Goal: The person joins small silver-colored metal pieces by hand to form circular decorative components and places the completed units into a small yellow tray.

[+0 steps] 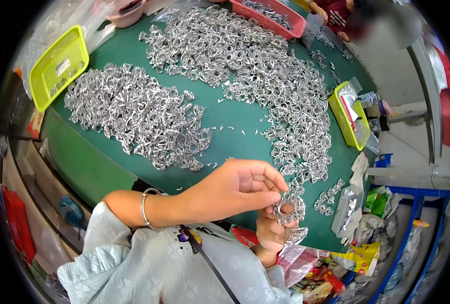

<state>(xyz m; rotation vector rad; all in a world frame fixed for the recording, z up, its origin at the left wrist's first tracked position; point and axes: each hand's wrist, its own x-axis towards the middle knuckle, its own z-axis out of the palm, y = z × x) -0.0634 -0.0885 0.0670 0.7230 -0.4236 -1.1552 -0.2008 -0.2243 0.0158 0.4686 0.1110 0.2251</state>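
My left hand (245, 187), with a bangle on its wrist, pinches a round, openwork silver metal casting (298, 209) with a hole in the middle between thumb and fingers. Just below it is my right hand (270, 234), partly hidden behind the left, its fingers closed around a second silvery metal piece (296, 236) with a curved, flared shape. The two pieces are close together; whether they touch is hard to tell. Beyond my hands, a large heap of similar metal castings (265, 76) spreads over the green table (230, 139). A second heap (138, 114) lies at the left.
A yellow-green basket (38, 86) stands at the far left, a pink tray (297, 26) of castings at the back. On the right are a smaller yellow basket (360, 138), a grey tray (344, 215) and gloves (359, 169). Another person's hand (317, 10) shows at the far right.
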